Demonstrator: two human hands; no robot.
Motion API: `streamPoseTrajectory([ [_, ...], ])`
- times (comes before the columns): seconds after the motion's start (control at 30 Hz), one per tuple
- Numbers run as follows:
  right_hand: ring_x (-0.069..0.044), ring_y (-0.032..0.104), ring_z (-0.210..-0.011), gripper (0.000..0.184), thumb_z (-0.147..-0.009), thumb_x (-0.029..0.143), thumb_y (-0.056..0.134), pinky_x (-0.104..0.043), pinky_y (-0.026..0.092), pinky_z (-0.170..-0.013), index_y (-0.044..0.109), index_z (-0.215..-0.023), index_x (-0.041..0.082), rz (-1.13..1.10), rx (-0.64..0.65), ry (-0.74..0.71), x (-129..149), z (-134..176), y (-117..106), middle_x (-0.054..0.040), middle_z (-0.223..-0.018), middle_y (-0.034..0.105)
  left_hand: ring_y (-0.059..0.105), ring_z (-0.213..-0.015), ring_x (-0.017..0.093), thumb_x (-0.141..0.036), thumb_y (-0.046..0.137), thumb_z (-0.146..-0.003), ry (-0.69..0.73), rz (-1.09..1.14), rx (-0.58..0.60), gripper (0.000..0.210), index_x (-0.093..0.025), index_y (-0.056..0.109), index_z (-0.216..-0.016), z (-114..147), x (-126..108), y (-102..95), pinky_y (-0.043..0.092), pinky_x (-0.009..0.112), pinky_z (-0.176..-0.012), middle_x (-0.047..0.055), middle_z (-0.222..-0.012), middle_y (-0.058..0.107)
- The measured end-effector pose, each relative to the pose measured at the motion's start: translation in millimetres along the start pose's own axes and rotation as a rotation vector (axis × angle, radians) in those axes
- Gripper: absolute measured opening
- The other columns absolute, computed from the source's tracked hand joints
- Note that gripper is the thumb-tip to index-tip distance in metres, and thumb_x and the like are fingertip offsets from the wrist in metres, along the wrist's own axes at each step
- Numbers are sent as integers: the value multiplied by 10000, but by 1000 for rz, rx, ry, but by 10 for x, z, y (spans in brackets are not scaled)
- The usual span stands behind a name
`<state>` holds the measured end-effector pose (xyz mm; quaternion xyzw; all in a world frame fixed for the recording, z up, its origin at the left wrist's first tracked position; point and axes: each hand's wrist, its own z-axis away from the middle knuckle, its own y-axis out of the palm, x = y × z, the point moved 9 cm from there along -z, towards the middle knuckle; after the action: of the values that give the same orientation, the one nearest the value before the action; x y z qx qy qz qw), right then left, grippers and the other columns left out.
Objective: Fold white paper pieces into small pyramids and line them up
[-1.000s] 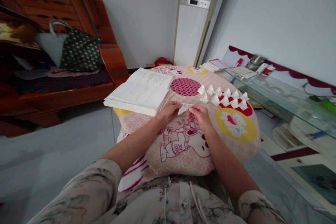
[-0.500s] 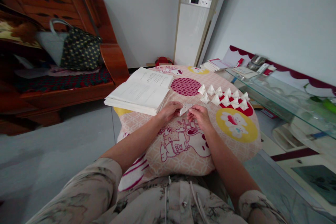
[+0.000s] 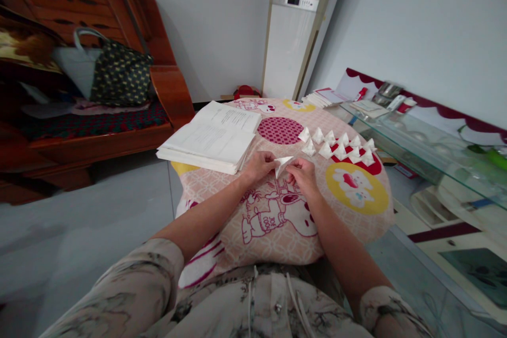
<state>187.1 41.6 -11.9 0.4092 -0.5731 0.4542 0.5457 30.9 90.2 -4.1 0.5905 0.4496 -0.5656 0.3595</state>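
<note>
Between my two hands is a small folded white paper (image 3: pixel 282 165), triangular in outline with a pointed tip. My left hand (image 3: pixel 260 167) pinches its left side between thumb and fingers. At the paper's right side, my right hand (image 3: pixel 301 173) has its thumb and fingertips closed on the edge. Two rows of folded paper pieces (image 3: pixel 331 138) stand upright on the cloth to the right, shaped like little peaks. An open book (image 3: pixel 209 134) with white printed pages lies left of my hands.
A patterned cloth (image 3: pixel 277 243) covers the round table. On the right is a glass shelf (image 3: pixel 428 153) bearing metal bowls and papers. A wooden bench (image 3: pixel 174 95) with a dark patterned bag (image 3: pixel 122 74) stands at left. A tall white cabinet-like unit (image 3: pixel 291 37) is behind.
The folded paper has been turned and opened a little between my fingers, its tip now pointing up to the right. Both hands have shifted only slightly.
</note>
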Motion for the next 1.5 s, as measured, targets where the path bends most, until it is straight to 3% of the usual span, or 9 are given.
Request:
streamPoseTrajectory([
  [0.2, -101, 475, -348, 150, -623, 303, 706, -210, 346, -339, 585, -665, 226, 6, -23, -107, 135, 31, 7, 60, -452, 553, 583, -498, 104, -225, 750, -744, -78, 134, 63, 171, -144, 631, -653, 41, 64, 92, 434, 207, -509, 1, -571, 635],
  [0.37, -106, 470, -351, 149, -606, 324, 704, -217, 350, -344, 645, -690, 215, -52, -1, -46, 92, 14, 30, 51, -451, 566, 603, -482, 104, -262, 799, -741, -135, 257, 105, 219, -136, 627, -691, 40, 144, 145, 449, 200, -494, 17, -590, 657],
  [0.57, -100, 484, -378, 219, -678, 413, 701, -227, 341, -360, 690, -680, 194, -123, 137, -40, 138, 28, 101, 7, -529, 629, 637, -497, 119, -270, 830, -749, -177, 282, 122, 257, -125, 622, -702, 18, 128, 134, 495, 208, -514, 43, -603, 684],
  [0.93, -89, 456, -347, 292, -678, 464, 756, -217, 320, -340, 674, -625, 189, -137, 198, -20, 151, 76, 159, 12, -482, 594, 648, -552, 125, -392, 821, -755, -84, 224, 206, 312, -109, 690, -739, 63, 49, 187, 523, 219, -561, 53, -665, 699],
  [1.33, -70, 421, -316, 338, -623, 450, 816, -201, 283, -300, 614, -544, 190, -139, 217, 32, 48, 87, 195, 26, -449, 567, 628, -536, 112, -285, 758, -779, -98, 49, 177, 195, -121, 663, -732, 74, 62, 199, 493, 197, -527, 7, -629, 678],
  [1.5, -70, 409, -310, 320, -610, 448, 813, -200, 275, -300, 624, -577, 193, -143, 181, 51, 19, 71, 175, 35, -436, 555, 670, -575, 136, -302, 658, -885, -102, 36, 290, 185, -131, 654, -815, 105, 24, 313, 534, 216, -541, 19, -689, 701],
])
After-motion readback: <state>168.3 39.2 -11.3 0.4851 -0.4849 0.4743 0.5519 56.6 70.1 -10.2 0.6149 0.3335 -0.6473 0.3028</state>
